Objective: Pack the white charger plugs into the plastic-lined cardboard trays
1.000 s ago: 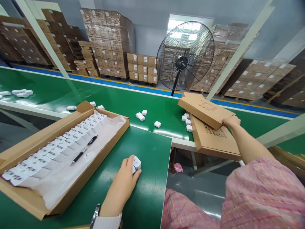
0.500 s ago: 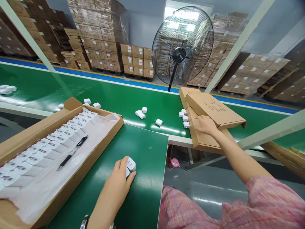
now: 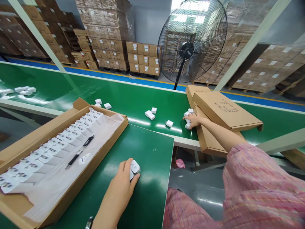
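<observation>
On the green tabletop my left hand (image 3: 122, 186) has its fingers and thumb wrapped around two white plug chargers (image 3: 135, 166), which stand side by side. Over on the conveyor, my right hand (image 3: 194, 121) reaches down among a small group of white chargers (image 3: 190, 110). Its fingers are closed around a charger (image 3: 187, 125), partly covered by them. To the left lies an open cardboard box (image 3: 114, 136) with rows of white chargers (image 3: 64, 136), prongs up. White lining paper (image 3: 52, 184) covers the rest of its inside, with a black pen (image 3: 79, 152) on top.
Flat cardboard boxes (image 3: 226, 109) are stacked on the green conveyor (image 3: 124, 95) beside my right hand. Loose chargers (image 3: 150, 115) lie along the belt, with another cluster (image 3: 25, 90) farther left. Behind stand a large fan (image 3: 187, 51) and stacked cartons (image 3: 143, 58).
My right hand has moved left from the flat cardboard box onto the chargers beside it and closed on one. My left hand keeps its hold. The view has shifted slightly.
</observation>
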Motion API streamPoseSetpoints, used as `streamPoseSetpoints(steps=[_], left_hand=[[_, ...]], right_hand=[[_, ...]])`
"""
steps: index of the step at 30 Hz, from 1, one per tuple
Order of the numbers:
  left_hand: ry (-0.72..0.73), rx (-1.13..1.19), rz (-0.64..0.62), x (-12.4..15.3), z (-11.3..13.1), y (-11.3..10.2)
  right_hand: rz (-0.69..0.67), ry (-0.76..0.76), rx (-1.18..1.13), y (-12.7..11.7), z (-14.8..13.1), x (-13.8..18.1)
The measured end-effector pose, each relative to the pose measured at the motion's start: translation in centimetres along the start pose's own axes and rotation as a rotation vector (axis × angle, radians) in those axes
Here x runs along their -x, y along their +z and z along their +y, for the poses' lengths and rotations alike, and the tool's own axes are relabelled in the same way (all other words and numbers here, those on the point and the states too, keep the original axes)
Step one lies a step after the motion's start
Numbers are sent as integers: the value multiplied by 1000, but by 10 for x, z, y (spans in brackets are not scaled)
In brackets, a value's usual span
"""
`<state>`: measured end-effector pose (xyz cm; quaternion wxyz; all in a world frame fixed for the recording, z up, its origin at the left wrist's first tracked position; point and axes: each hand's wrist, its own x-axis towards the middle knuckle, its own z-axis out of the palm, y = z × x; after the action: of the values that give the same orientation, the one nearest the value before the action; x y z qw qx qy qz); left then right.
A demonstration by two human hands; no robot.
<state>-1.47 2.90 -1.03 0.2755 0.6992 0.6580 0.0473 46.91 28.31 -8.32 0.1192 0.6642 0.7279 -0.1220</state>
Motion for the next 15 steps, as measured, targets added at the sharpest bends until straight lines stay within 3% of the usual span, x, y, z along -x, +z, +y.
streamPoseSetpoints(steps=[4,10,15], left_hand=[[2,11,-7,2,1,-1],[13,31,-8,5,0,-1],[17,-11,-7,5,5,-3]], right_hand=[[40,18,-114,17,-34,5],[269,387,-185,52,-105,20],[403,463,-172,69,-131,41]])
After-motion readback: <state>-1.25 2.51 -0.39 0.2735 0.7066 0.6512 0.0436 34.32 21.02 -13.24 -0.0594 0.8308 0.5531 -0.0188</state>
